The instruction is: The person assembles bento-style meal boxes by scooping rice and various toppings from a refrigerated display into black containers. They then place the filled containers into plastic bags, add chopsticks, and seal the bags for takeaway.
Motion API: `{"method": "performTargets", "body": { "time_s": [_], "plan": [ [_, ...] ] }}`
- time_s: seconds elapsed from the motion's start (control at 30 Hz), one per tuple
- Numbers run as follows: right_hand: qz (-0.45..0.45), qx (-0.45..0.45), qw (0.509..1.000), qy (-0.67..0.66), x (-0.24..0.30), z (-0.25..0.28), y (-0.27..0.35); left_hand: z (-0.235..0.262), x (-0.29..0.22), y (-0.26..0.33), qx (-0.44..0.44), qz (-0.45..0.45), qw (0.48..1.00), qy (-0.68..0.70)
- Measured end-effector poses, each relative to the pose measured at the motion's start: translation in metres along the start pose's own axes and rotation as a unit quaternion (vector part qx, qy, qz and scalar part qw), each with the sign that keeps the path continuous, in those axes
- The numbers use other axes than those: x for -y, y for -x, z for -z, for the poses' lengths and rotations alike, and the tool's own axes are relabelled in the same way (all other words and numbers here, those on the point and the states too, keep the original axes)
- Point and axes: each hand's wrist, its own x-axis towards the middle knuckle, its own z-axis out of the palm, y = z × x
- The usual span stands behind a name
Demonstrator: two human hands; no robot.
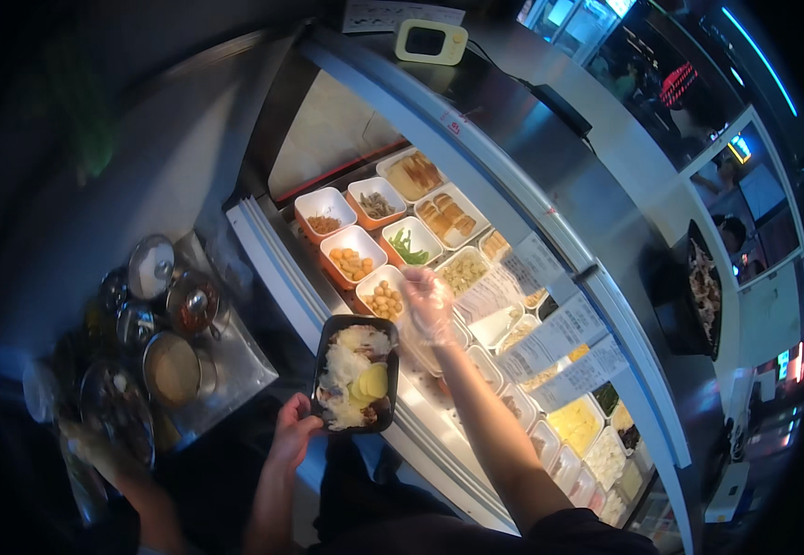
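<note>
My left hand [297, 427] grips the lower left edge of a black rectangular takeaway tray [391, 326]. In the tray lie pale, shredded-looking food, yellow slices and some brown pieces. My right hand [428, 301], in a clear plastic glove, is over the chilled display case with its fingers drawn together. Whatever they may hold is hidden. Right beside it are a white tub of small round tan balls [383, 301] and one of green pods [409, 248]. Orange-tan pieces [351, 265] fill another tub near them.
A glass front with a metal rail [550, 217] and paper labels [550, 328] borders the case, which holds several food tubs. At left, pots and jars stand on a metal counter [245, 370]; another person's hand [97, 449] is there. A yellow-framed device [430, 43] sits on top.
</note>
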Motion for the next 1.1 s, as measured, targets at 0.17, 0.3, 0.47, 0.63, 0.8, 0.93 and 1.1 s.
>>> {"method": "performTargets", "body": {
  "time_s": [0.17,0.3,0.47,0.63,0.8,0.93,1.1],
  "plan": [
    [-0.103,0.063,0.967,0.226,-0.123,-0.038,-0.115,-0.004,-0.055,-0.083,-0.007,-0.009,1.0,0.009],
    [-0.089,0.251,0.845,0.464,-0.202,-0.057,-0.182,-0.011,-0.083,-0.138,-0.015,-0.025,0.999,0.037],
    [-0.017,0.216,0.886,0.409,-0.227,-0.098,-0.194,-0.001,-0.105,-0.173,-0.033,-0.075,0.995,0.048],
    [-0.032,0.169,0.934,0.314,-0.27,-0.083,-0.217,0.012,-0.125,-0.197,-0.023,-0.046,0.998,0.04],
    [-0.031,0.168,0.929,0.328,-0.212,-0.109,-0.215,0.021,-0.131,-0.206,-0.055,-0.053,0.994,0.081],
    [-0.045,0.129,0.933,0.334,-0.275,-0.115,-0.205,0.023,-0.134,-0.217,-0.042,-0.037,0.996,0.068],
    [-0.08,0.052,0.938,0.332,-0.28,-0.103,-0.207,0.019,-0.141,-0.227,-0.04,-0.011,0.999,0.025]
  ]
}}
